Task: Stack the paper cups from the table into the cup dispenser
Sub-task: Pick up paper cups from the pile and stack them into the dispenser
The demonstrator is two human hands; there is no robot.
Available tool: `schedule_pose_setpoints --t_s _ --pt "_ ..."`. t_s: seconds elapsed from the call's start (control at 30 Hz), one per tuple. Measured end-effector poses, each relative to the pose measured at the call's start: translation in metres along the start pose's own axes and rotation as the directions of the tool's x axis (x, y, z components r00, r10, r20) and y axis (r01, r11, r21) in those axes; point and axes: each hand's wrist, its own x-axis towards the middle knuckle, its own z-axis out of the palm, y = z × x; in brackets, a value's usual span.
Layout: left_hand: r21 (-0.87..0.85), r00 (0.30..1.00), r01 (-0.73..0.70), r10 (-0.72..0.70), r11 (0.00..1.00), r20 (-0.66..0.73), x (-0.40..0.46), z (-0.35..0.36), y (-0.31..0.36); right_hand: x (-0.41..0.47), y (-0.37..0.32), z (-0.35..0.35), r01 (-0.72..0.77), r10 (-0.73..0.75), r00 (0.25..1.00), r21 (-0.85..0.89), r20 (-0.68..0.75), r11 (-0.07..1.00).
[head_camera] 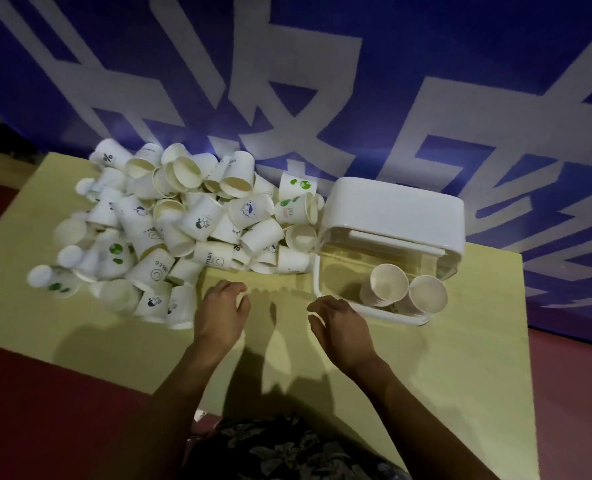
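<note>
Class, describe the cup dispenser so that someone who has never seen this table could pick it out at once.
Find the pale yellow table in front of the blue wall. The big heap of paper cups lies on its left; the cup dispenser sits at the heap's right end. It is the only box there: white lid, clear body, two stacks of cups poking out.

left hand [221,313], right hand [339,325], fingers curled, empty

left hand [222,311] empty | right hand [339,323] empty | cup dispenser [391,216] holds two stacks
</note>
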Motion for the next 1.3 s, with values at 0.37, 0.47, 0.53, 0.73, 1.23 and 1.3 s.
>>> schedule_pose_setpoints --t_s 0.37,0.47,0.53,0.73,1.23,1.3 --pt "-0.513 0.725 0.612 -0.686 0.602 0.061 0.036 -0.043 -0.143 0.065 -0.096 0.086 -0.371 0.322 0.916 0.198 0.241 0.907" --pt "-0.633 0.676 0.629 -0.72 0.452 0.158 0.049 -0.041 -0.17 0.091 -0.114 0.107 -0.608 0.524 0.793 0.453 0.31 0.652" --pt "-0.725 0.674 0.603 -0.698 0.332 0.241 0.055 -0.041 -0.179 0.11 -0.124 0.117 -0.665 0.589 0.709 0.644 0.386 0.379" --pt "-0.813 0.666 0.568 -0.652 0.126 0.364 0.068 -0.046 -0.185 0.156 -0.147 0.123 -0.597 0.58 0.621 0.797 0.527 -0.085" --pt "-0.646 0.947 0.201 -0.315 0.737 -0.064 0.044 -0.091 -0.164 0.145 -0.152 0.109 -0.599 0.579 0.587 0.785 0.566 -0.16" --pt "-0.585 0.971 0.066 -0.187 0.808 -0.148 0.043 -0.097 -0.155 0.13 -0.148 0.098 -0.579 0.59 0.6 0.802 0.54 -0.145"
